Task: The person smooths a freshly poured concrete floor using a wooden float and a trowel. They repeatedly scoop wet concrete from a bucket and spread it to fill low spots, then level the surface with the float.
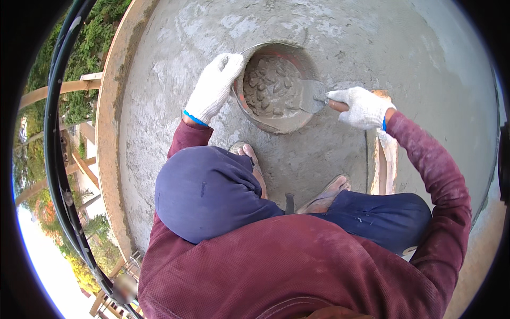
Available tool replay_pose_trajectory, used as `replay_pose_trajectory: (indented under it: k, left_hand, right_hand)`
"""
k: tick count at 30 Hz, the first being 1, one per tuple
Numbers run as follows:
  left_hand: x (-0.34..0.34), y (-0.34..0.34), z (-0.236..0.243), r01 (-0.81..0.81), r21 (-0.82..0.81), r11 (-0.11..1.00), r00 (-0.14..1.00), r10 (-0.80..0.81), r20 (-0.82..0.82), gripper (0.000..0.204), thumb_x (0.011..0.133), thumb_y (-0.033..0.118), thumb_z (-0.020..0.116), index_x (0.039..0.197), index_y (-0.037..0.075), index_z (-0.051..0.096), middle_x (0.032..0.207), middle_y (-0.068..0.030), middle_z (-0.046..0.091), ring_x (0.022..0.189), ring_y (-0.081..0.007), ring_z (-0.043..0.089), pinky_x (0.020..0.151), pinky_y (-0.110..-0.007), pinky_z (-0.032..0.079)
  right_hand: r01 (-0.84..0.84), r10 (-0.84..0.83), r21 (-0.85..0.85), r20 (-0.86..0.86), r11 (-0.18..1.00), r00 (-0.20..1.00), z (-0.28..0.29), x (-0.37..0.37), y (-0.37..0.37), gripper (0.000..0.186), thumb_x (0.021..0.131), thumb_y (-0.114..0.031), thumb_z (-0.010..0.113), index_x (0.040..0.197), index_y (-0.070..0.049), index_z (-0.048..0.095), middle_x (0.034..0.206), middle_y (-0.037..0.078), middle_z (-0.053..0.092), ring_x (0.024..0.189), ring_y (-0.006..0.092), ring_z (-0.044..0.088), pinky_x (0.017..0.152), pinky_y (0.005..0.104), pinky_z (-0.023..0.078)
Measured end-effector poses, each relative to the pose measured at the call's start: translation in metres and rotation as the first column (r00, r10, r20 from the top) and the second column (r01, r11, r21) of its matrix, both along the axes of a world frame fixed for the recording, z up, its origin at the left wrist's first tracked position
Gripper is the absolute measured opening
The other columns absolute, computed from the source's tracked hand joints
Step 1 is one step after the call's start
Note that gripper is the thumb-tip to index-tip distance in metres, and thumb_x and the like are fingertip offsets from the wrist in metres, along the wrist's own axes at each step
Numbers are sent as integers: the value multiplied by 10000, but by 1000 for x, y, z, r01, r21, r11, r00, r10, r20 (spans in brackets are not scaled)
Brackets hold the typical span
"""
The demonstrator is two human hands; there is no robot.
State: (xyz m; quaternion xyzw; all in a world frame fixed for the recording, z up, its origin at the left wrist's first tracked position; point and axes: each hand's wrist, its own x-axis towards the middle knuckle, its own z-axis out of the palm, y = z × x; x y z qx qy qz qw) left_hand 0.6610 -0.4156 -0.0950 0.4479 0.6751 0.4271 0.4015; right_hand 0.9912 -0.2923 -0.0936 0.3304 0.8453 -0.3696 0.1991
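Note:
A round bucket [291, 125] partly filled with wet, lumpy grey mortar [271, 85] stands in front of my feet. My left hand [217, 85], in a white knit glove with a blue cuff, is closed at the bucket's left rim, where the wire handle meets it. The fingertips are partly hidden there. In a matching glove, my right hand [364, 109] grips the wooden handle of a trowel [313, 97]. The trowel's grey, mortar-smeared blade reaches over the bucket's right rim, its tip above the mortar.
Grey cement floor [186, 32] surrounds the bucket, with a wooden edge board [109, 117] at the left. Beyond that edge are timbers and greenery. Black cables [56, 133] run down the left side. A pale wooden plank [385, 159] lies right of my feet [326, 195].

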Motion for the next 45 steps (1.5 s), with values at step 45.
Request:
replay_pose_trajectory:
  k: [45]
  left_hand:
    - [-106, -115, -96, -571, -242, 784, 648, 612, 454, 596, 1072, 568, 463, 1101, 27, 713, 865, -59, 709, 835, -153, 670, 735, -343, 562]
  right_hand:
    - [196, -308, -289, -421, 937, 853, 46, 7, 30, 714, 815, -134, 694, 1503, -53, 522, 1451, 173, 611, 1303, 251, 595, 1114, 343, 436]
